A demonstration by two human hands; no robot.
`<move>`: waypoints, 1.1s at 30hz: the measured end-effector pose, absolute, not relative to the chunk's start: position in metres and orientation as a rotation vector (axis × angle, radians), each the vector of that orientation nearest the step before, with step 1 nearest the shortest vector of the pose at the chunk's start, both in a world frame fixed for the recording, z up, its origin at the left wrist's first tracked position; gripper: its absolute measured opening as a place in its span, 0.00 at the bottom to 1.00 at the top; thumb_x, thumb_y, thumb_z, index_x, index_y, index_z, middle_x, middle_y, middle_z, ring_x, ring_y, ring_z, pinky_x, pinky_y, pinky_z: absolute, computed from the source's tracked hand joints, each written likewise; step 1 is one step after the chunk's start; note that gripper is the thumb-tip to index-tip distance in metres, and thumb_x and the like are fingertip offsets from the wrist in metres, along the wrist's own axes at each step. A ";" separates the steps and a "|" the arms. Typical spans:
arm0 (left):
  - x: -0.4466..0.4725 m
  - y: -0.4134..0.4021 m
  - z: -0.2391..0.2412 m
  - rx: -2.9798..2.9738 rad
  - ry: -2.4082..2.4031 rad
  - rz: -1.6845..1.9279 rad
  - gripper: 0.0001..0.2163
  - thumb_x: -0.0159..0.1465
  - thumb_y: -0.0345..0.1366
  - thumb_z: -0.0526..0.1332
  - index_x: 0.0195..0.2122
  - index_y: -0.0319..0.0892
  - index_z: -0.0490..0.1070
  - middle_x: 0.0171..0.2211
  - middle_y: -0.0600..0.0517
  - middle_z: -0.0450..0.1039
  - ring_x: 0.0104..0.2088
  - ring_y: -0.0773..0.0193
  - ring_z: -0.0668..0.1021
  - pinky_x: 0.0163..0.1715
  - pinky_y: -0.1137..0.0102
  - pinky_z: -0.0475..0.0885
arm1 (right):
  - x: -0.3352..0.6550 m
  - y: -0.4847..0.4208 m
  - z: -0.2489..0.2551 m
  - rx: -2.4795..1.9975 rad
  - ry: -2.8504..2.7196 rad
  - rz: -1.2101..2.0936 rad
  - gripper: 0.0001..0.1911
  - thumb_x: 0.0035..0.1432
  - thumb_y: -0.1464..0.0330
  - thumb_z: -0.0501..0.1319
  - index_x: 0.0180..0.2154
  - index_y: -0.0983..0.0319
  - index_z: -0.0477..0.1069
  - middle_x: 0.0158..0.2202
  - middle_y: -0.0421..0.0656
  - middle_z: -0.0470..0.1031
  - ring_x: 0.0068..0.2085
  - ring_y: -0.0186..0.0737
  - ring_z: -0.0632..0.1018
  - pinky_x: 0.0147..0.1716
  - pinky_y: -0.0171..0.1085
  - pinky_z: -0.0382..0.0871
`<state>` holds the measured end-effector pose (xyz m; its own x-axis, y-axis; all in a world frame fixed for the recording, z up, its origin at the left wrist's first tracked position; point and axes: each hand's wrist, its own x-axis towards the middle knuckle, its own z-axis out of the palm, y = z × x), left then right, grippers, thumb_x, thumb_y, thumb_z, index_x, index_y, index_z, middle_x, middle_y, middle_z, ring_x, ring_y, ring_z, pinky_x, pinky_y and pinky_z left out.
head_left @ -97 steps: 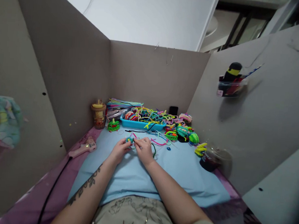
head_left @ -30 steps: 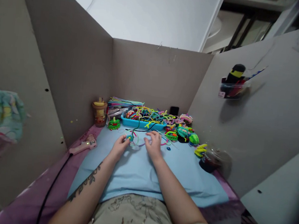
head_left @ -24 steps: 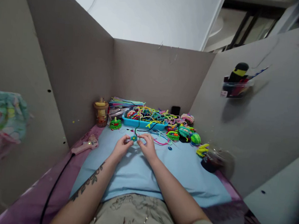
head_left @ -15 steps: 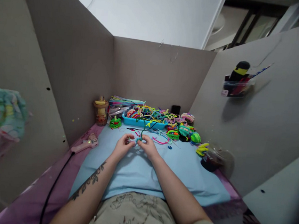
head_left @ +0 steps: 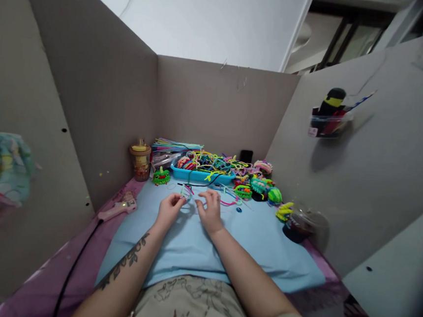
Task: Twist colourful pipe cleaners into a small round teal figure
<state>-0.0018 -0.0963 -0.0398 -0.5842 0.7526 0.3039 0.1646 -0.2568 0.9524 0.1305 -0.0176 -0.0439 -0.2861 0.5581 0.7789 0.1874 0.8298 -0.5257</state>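
My left hand (head_left: 169, 209) is curled over the light blue mat (head_left: 263, 242), its fingertips pinched on a small pipe-cleaner piece (head_left: 186, 192) of teal and pink. My right hand (head_left: 209, 208) rests just to the right of it, fingers bent and a little apart, touching the mat beside the piece. What lies under those fingers is too small to make out. A blue tray (head_left: 199, 176) heaped with coloured pipe cleaners stands just beyond both hands.
Grey cardboard walls close in the left, back and right. A pink glue gun (head_left: 118, 209) with a black cord lies at left, a lidded jar (head_left: 140, 161) and green figure (head_left: 161, 177) behind it. Finished pipe-cleaner figures (head_left: 264, 188) and a dark bowl (head_left: 296, 229) sit at right.
The dark green strand that stood up between my hands half a second ago has come down. My right hand has drawn slightly away from the piece and loosened its fingers.
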 end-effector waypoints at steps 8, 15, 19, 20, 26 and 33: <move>-0.001 -0.096 -0.043 1.335 1.537 1.756 0.10 0.52 0.40 0.63 0.31 0.38 0.75 0.28 0.49 0.77 0.29 0.63 0.76 0.32 0.70 0.70 | 0.129 -0.026 -0.039 -0.563 -2.036 0.207 0.06 0.56 0.68 0.59 0.34 0.58 0.75 0.40 0.45 0.65 0.44 0.43 0.64 0.46 0.43 0.59; -0.005 -0.091 -0.050 1.318 1.530 1.750 0.13 0.52 0.39 0.62 0.36 0.38 0.75 0.33 0.48 0.77 0.32 0.61 0.77 0.36 0.68 0.72 | 0.130 -0.025 -0.039 -0.570 -2.091 0.154 0.06 0.56 0.68 0.59 0.32 0.58 0.76 0.39 0.45 0.64 0.43 0.43 0.63 0.45 0.42 0.57; -0.005 -0.091 -0.050 1.295 1.529 1.755 0.13 0.51 0.39 0.63 0.35 0.38 0.74 0.34 0.48 0.77 0.33 0.62 0.76 0.36 0.68 0.71 | 0.130 -0.026 -0.038 -0.617 -2.113 0.154 0.05 0.55 0.68 0.60 0.31 0.58 0.75 0.37 0.45 0.63 0.42 0.43 0.62 0.45 0.42 0.57; -0.004 -0.091 -0.049 1.284 1.517 1.749 0.12 0.51 0.39 0.64 0.35 0.38 0.74 0.33 0.48 0.76 0.33 0.62 0.76 0.36 0.69 0.71 | 0.130 -0.025 -0.038 -0.624 -2.122 0.155 0.05 0.55 0.68 0.60 0.30 0.58 0.75 0.37 0.45 0.63 0.42 0.43 0.62 0.44 0.42 0.57; 0.000 -0.096 -0.042 1.159 1.315 1.711 0.12 0.50 0.41 0.65 0.31 0.37 0.73 0.26 0.52 0.72 0.26 0.69 0.71 0.28 0.74 0.65 | 0.130 -0.025 -0.037 -0.649 -2.154 0.152 0.06 0.55 0.70 0.59 0.29 0.58 0.75 0.37 0.45 0.64 0.42 0.44 0.62 0.42 0.42 0.56; -0.001 -0.097 -0.039 1.054 1.210 1.737 0.14 0.48 0.42 0.68 0.32 0.37 0.73 0.27 0.51 0.72 0.26 0.69 0.71 0.28 0.74 0.65 | 0.130 -0.024 -0.037 -0.606 -2.123 0.169 0.05 0.54 0.71 0.60 0.29 0.58 0.75 0.36 0.45 0.65 0.42 0.43 0.63 0.44 0.42 0.57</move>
